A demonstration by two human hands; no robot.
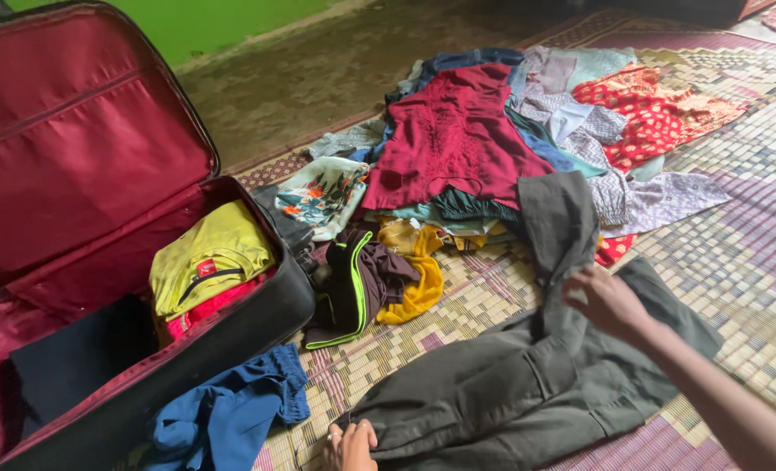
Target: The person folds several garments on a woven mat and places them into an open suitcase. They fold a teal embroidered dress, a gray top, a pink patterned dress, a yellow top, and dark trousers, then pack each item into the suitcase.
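a: state of the hands?

b: right hand (pixel 608 301) is closed in a pinch on the dark olive-grey cloth garment (pixel 527 384), gripping a fold near its middle, where a long strip of it runs up toward the pile. left hand (pixel 350 445) sits at the bottom edge of view, fingers curled onto the garment's lower left corner; only part of it shows, so how tightly it grips i cannot tell.

a: where does the garment lie?

b: spread flat on the woven straw floor mat with purple and cream checks (pixel 737 262), directly before the person, right of the suitcase.

a: the suitcase?

b: an open black fabric suitcase with dark red lining (pixel 74 157), lid raised at left. inside: a folded yellow-green shirt (pixel 209 257) on top of a pink-red item, with a dark navy folded piece (pixel 74 362) beside it.

a: surroundings?

b: a crumpled blue cloth (pixel 227 410) lies on the mat against the suitcase's front wall. a dark brown garment with neon green trim (pixel 357 283) and a mustard yellow cloth (pixel 418 279) lie just beyond. behind them, a loose pile of clothes topped by a maroon embroidered top (pixel 453 135), with a red printed cloth (pixel 650 118) to its right.
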